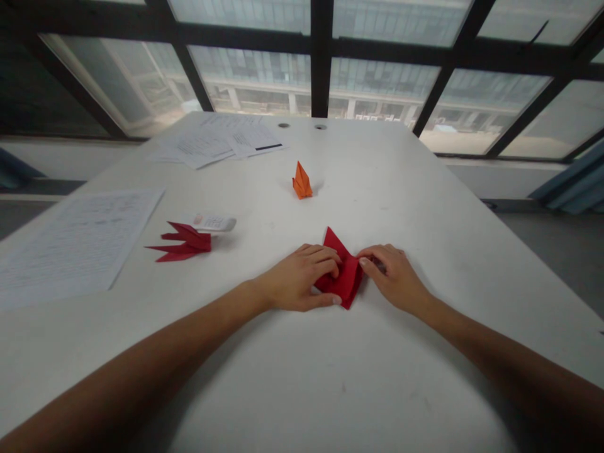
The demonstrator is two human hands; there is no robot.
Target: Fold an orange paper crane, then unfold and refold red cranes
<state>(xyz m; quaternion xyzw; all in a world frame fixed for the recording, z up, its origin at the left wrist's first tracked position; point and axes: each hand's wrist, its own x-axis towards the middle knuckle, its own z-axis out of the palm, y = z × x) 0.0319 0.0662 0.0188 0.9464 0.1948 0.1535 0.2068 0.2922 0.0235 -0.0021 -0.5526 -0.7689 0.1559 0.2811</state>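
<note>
a bright red, angular folded sheet of paper [348, 272] lies just right of the frame's centre, one point aimed upward. the bare left hand [304, 278] lies over its left part, thumb apart from the curled fingers, not closed around it, seemingly to steady it against the broad white smooth-topped table [406, 189]. the bare right hand [394, 275] has thumb and forefinger brought together at the paper's right edge, pinching it, probably for fine control of the fold. left of centre, a dark red, spiky folded paper piece [186, 244] sits beside a small white printed block [214, 223]; an orange pointed folded paper figure [302, 182] stands at upper centre, both apart from the hands, perhaps leaving working room. white printed paper sheets [207, 143] overlap at upper left.
</note>
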